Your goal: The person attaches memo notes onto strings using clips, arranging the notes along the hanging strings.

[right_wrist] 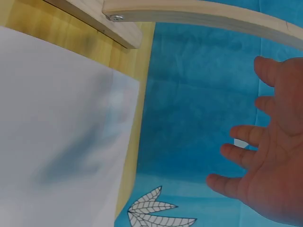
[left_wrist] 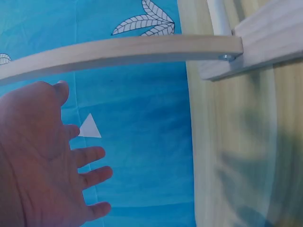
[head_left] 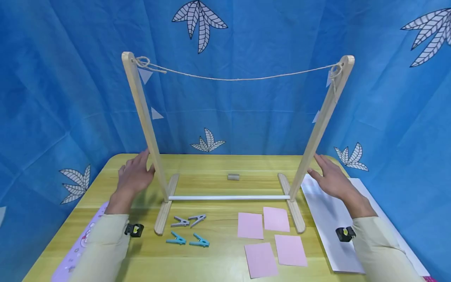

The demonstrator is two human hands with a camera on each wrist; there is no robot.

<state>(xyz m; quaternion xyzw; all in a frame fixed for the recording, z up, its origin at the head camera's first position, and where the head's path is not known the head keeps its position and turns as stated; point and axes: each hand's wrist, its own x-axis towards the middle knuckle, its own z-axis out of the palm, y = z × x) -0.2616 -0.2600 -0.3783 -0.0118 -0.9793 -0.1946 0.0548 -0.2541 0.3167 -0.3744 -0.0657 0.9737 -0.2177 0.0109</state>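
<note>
A wooden frame stands on the table, with a left post (head_left: 145,113), a right post (head_left: 322,125), a white crossbar (head_left: 229,197) low between them and a string (head_left: 232,79) tied across the tops, sagging slightly. My left hand (head_left: 135,175) is just outside the left post, fingers spread. In the left wrist view its palm shows bare, below the post. My right hand (head_left: 331,178) is on the outer side of the right post, above white sheets, its palm bare too in the right wrist view. Whether either hand touches its post, I cannot tell.
Two grey clothespins (head_left: 180,222) and two teal clothespins (head_left: 199,240) lie front left of centre. Several pink paper squares (head_left: 250,225) lie to their right. Behind the crossbar is a small grey cylinder (head_left: 233,177). White sheets (head_left: 338,235) cover the right side; a purple item (head_left: 79,246) lies left.
</note>
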